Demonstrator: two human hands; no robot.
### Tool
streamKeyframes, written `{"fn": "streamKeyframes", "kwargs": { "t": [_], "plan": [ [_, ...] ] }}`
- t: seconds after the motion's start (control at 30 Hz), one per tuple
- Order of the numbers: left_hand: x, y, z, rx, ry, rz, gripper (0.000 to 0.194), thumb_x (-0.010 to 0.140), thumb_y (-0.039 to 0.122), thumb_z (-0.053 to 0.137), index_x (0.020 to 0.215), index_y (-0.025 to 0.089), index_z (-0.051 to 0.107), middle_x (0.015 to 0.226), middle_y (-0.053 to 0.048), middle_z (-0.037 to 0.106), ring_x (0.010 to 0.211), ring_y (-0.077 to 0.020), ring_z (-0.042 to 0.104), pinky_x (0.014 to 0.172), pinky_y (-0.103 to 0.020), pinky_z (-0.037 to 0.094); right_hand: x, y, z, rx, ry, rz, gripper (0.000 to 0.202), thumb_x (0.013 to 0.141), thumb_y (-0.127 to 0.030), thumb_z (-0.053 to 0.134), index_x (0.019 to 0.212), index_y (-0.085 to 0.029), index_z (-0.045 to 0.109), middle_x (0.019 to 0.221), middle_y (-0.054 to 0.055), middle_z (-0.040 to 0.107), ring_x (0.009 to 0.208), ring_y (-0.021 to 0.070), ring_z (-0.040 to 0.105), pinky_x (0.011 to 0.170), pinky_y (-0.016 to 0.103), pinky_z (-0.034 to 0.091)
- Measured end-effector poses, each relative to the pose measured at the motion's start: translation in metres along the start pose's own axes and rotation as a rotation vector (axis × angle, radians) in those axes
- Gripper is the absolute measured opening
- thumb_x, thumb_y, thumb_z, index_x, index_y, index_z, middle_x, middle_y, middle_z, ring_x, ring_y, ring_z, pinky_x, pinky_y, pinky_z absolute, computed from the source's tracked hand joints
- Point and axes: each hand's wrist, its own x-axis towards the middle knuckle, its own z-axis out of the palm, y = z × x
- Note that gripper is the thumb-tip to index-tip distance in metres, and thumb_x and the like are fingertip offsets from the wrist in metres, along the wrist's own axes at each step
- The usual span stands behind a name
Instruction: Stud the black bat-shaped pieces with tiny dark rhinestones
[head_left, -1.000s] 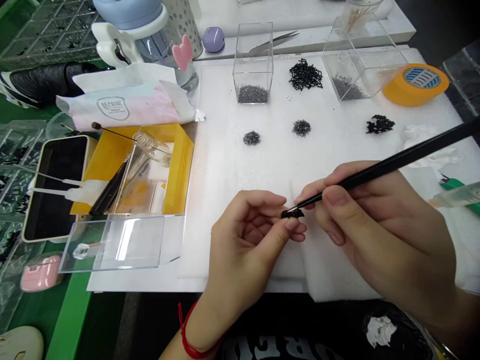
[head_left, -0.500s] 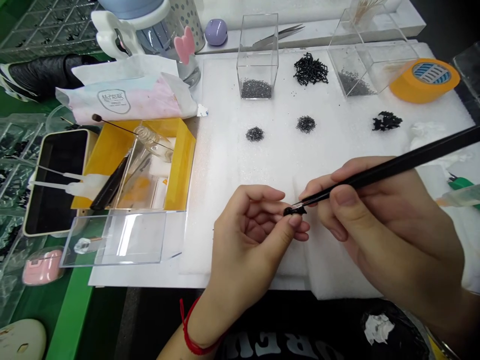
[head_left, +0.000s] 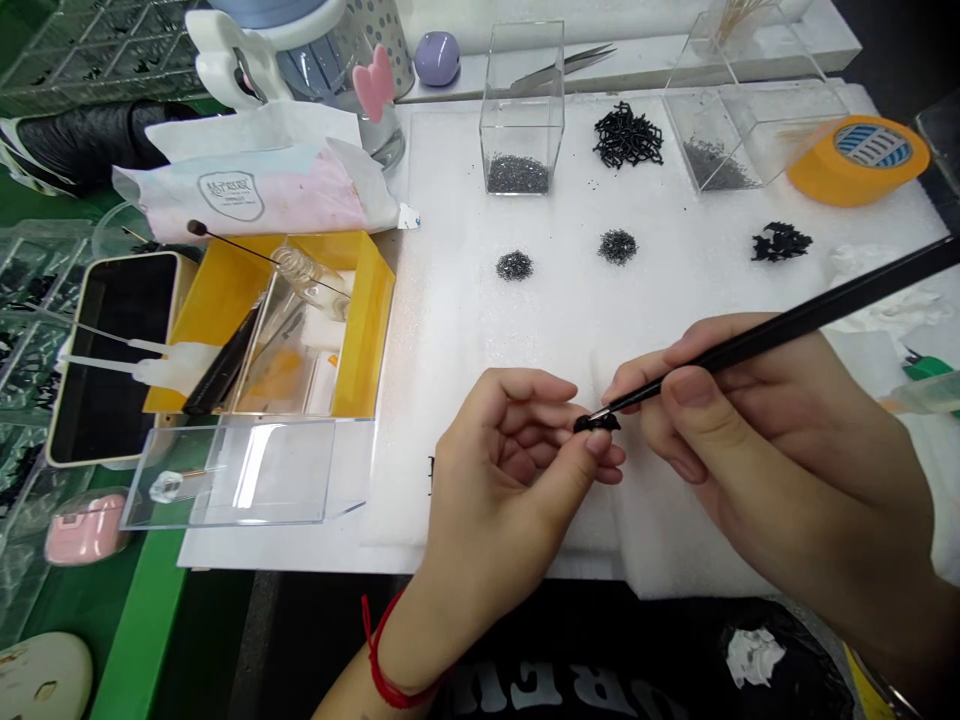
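Note:
My left hand (head_left: 517,460) pinches a small glossy black piece (head_left: 598,424) between thumb and fingertips, its other fingers curled behind. The piece's exact kind is too small to tell. In my right hand (head_left: 780,450) is a slim black pen-like tool (head_left: 772,325) with a silvery tip, held like a pencil. That tip touches the top of the black piece or lies right against it; I cannot tell which. The tool's far end runs off the right edge. Beyond the hands lie two small heaps of dark beads (head_left: 514,265) and a pile of black shapes (head_left: 781,242).
Clear bead boxes (head_left: 523,110), a tangle of black pieces (head_left: 628,135) and orange tape (head_left: 859,162) stand farther back on white foam (head_left: 450,330). On the left are a yellow box (head_left: 364,330) of tools, a clear lid (head_left: 277,475), a phone (head_left: 112,355) and a tissue pack (head_left: 247,190).
Both hands, the black piece and the tool appear slightly farther right, as the whole view shifts a little. The tool's tip still meets the piece. Both grips are unchanged.

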Motion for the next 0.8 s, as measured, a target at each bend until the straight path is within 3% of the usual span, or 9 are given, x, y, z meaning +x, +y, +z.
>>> {"fn": "streamKeyframes", "kwargs": {
  "t": [0.33, 0.47, 0.67, 0.8],
  "plan": [
    [0.000, -0.001, 0.000, -0.026, -0.011, -0.020, 0.022, 0.076, 0.008, 0.072, 0.087, 0.018, 0.055, 0.070, 0.003, 0.066, 0.062, -0.0101, 0.069, 0.062, -0.017, 0.059, -0.003, 0.001, -0.004, 0.050, 0.020, -0.042, 0.008, 0.090, -0.024, 0.056, 0.097, -0.024, 0.052, 0.089, 0.004, 0.065, 0.053, 0.0071, 0.048, 0.046, 0.023, 0.042],
    [-0.001, -0.001, -0.002, -0.034, -0.022, -0.037, 0.021, 0.076, 0.008, 0.071, 0.086, 0.018, 0.055, 0.068, 0.004, 0.065, 0.061, -0.0102, 0.068, 0.062, -0.018, 0.057, -0.003, 0.003, -0.006, 0.026, -0.038, -0.104, 0.010, 0.091, -0.020, 0.052, 0.101, -0.024, 0.053, 0.095, 0.005, 0.064, 0.055, 0.0075, 0.048, 0.051, 0.026, 0.043],
    [-0.001, 0.000, -0.002, -0.066, -0.039, -0.071, 0.020, 0.078, 0.011, 0.067, 0.090, 0.018, 0.053, 0.069, 0.003, 0.063, 0.063, -0.0114, 0.067, 0.064, -0.022, 0.055, -0.009, 0.012, -0.012, -0.115, -0.075, -0.300, 0.023, 0.087, -0.010, 0.053, 0.106, -0.024, 0.053, 0.099, 0.008, 0.062, 0.082, 0.0158, 0.061, 0.056, 0.026, 0.046],
    [-0.003, -0.001, -0.003, -0.068, -0.050, -0.067, 0.020, 0.079, 0.012, 0.064, 0.094, 0.017, 0.053, 0.072, 0.002, 0.063, 0.066, -0.0116, 0.066, 0.066, -0.023, 0.055, -0.010, 0.015, -0.012, -0.208, -0.103, -0.402, 0.028, 0.085, -0.004, 0.052, 0.107, -0.021, 0.051, 0.102, 0.007, 0.062, 0.086, 0.0149, 0.061, 0.060, 0.026, 0.048]
  ]
}}
